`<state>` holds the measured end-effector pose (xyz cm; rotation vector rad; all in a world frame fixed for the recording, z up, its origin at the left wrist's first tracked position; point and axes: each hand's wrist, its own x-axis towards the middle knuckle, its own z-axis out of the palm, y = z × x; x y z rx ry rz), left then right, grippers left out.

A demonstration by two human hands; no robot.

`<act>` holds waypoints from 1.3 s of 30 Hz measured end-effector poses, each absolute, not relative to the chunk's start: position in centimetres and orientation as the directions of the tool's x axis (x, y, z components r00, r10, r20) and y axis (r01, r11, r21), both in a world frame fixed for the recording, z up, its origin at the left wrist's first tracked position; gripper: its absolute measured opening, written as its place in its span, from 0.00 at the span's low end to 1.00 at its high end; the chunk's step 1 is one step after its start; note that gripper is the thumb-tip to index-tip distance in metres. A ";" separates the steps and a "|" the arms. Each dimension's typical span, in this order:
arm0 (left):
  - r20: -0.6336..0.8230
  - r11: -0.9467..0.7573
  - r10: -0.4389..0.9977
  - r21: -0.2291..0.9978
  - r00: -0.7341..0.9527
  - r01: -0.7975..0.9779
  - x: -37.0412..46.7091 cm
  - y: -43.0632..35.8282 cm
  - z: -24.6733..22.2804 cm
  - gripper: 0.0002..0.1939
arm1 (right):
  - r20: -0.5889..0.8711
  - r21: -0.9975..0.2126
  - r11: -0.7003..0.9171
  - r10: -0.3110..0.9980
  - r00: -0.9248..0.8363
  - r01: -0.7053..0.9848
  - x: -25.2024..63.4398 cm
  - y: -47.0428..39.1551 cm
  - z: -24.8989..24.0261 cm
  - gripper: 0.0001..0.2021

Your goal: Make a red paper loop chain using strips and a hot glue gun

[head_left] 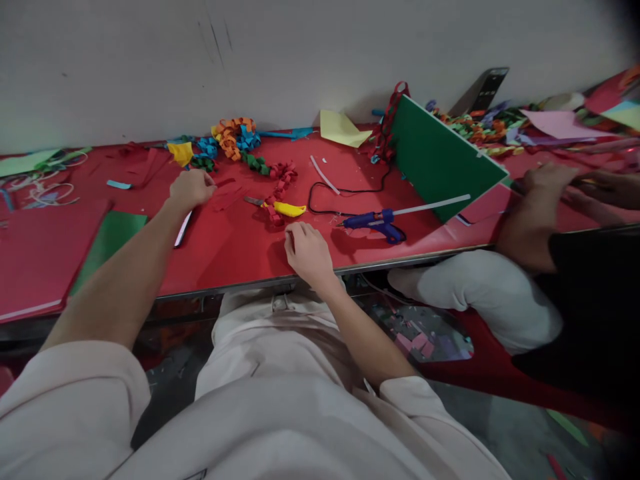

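My left hand [193,189] reaches over the red table with its fingers pinched together. Its fingertips meet loose red paper strips [227,197]; whether one is between them is hidden. A phone [183,230] lies partly under that wrist. Near the table's front edge rests my right hand [309,252], fingers curled in, their inner side out of sight. Just beyond it are a yellow-handled cutter knife [290,209] and a red paper chain [283,175], which joins green, orange and blue links [235,140]. A blue glue gun [375,221] with a glue stick lies to the right.
A green board [440,157] stands tilted at the right, beside a co-worker's hands [550,177]. Red sheets [45,253] and a green sheet [113,237] lie at the left. The glue gun's black cord [360,191] loops behind it. A yellow sheet [343,128] leans by the wall.
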<state>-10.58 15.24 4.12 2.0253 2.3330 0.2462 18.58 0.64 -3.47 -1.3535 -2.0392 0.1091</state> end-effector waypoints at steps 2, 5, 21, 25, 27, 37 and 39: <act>0.168 0.070 0.980 0.188 -0.102 0.980 -9.3 12.7 5.1 0.17 | 0.539 -0.535 0.488 0.826 -0.165 0.689 18.7 0.4 -3.3 0.09; 0.353 -0.303 0.918 0.336 0.179 0.892 -6.0 6.8 5.7 0.13 | 0.541 -0.752 0.522 0.838 -0.077 0.401 18.7 -0.4 -2.7 0.11; 0.365 -0.581 0.807 0.637 0.465 0.507 -0.2 -6.0 1.5 0.10 | 0.169 -0.949 0.164 0.986 0.006 -0.270 19.3 -4.9 -2.9 0.14; 0.317 -0.558 0.813 0.664 0.488 0.499 0.2 -4.4 1.6 0.11 | 0.226 -0.943 0.189 0.968 -0.110 -0.274 20.8 -5.4 -3.4 0.13; 0.330 -0.582 0.808 0.576 0.488 0.574 0.2 -2.4 1.6 0.18 | 0.236 -0.945 0.220 0.971 -0.039 -0.242 21.7 -5.4 -3.6 0.11; 0.243 -0.715 0.685 0.037 0.687 0.699 0.8 7.0 1.2 0.14 | 0.279 -0.950 0.299 0.942 0.188 -0.090 24.7 -5.5 -3.5 0.09; 0.302 -0.699 0.707 0.161 0.639 0.697 0.9 6.5 1.5 0.12 | 0.267 -0.954 0.288 0.945 0.190 -0.090 24.5 -5.6 -3.3 0.10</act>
